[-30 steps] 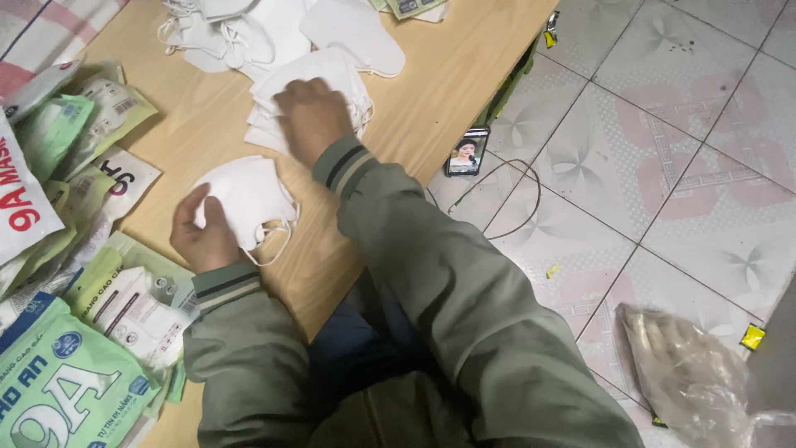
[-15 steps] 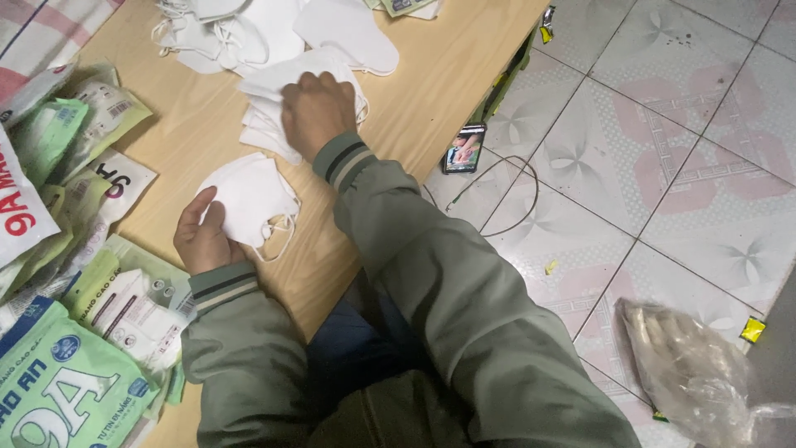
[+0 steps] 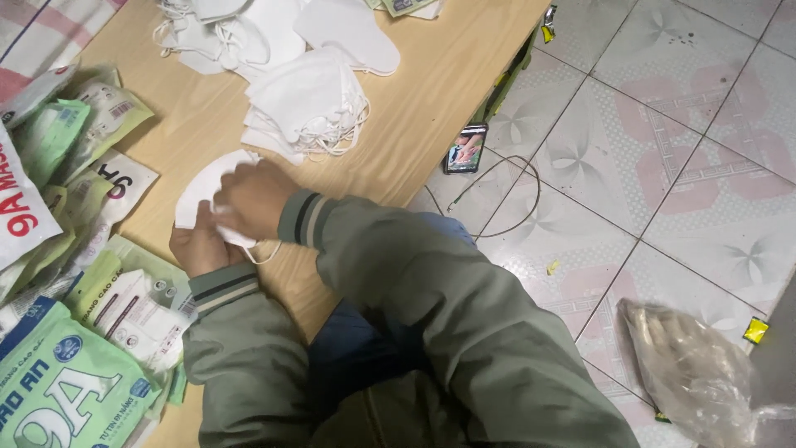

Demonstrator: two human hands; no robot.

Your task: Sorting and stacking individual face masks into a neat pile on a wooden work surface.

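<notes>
My left hand [image 3: 199, 242] and my right hand [image 3: 253, 199] meet over a small stack of white face masks [image 3: 201, 187] on the light wooden table [image 3: 431, 91]. Both hands grip that stack, the right on top, the left underneath at the near side. An elastic ear loop hangs out below the hands. A taller pile of white masks [image 3: 307, 104] lies just beyond the hands. More loose masks [image 3: 224, 29] are spread at the far edge of the table.
Green and white mask packets [image 3: 75, 365] are heaped along the table's left side. A phone [image 3: 465, 148] with a cable [image 3: 514, 195] lies on the tiled floor at the right. A crumpled clear plastic bag [image 3: 705, 373] lies on the floor, lower right.
My right hand left the taller mask pile and came back to the stack held by my left hand. Both hands now hold that stack together.
</notes>
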